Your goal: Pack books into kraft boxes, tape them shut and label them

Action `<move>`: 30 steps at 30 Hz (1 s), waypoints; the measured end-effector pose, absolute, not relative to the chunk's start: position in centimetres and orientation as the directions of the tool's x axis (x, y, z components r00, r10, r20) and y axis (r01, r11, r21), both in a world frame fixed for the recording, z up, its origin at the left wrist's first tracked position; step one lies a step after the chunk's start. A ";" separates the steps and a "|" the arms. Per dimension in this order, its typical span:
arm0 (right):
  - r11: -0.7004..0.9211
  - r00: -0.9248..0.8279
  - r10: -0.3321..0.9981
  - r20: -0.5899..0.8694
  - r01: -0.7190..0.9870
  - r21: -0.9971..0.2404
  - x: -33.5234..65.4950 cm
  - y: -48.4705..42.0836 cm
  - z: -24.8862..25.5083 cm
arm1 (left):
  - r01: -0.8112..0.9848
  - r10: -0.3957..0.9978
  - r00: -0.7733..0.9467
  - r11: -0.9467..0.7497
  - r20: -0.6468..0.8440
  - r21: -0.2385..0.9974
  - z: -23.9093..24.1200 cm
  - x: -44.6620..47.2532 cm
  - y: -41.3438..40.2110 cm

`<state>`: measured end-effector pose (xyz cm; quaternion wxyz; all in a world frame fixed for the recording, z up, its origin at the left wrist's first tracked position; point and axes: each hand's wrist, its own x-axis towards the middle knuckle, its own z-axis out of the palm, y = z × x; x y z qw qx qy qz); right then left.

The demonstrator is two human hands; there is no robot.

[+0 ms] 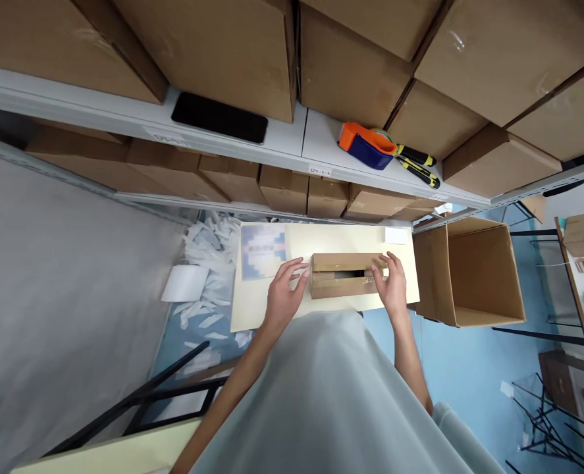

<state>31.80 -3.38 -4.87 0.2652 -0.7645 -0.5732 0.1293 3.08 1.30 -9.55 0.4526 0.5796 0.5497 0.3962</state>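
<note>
A small brown cardboard box [344, 273] lies on a pale yellow table [272, 309], its top flaps nearly closed with a dark gap between them. My left hand [286, 289] rests against the box's left end, fingers spread and slightly curled. My right hand [391, 283] presses on the box's right end, fingers curved over the top flap. Both hands flank the box and hold it between them.
A blurred printed sheet [263, 250] lies on the table's left part, a white label [396, 235] at its far right. An open empty carton [474, 276] stands to the right. The shelf above holds a black phone [219, 117], an orange-blue tape dispenser [367, 145] and stacked cartons. Paper scraps [207, 263] litter the floor.
</note>
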 end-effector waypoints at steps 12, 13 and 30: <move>0.078 0.107 0.938 0.330 0.863 -0.500 33.1 6.6 4.5 | 0.267 0.967 0.170 -0.230 0.189 0.936 -1.6 7.1 9.8; 0.115 0.073 0.933 0.352 0.867 -0.484 33.3 8.3 5.2 | 0.263 0.958 0.176 -0.267 0.226 0.927 -0.6 8.0 11.1; -0.121 0.143 0.987 0.075 0.962 -0.245 29.4 26.4 7.0 | 0.172 0.918 0.085 -0.396 0.387 0.902 3.6 14.3 19.5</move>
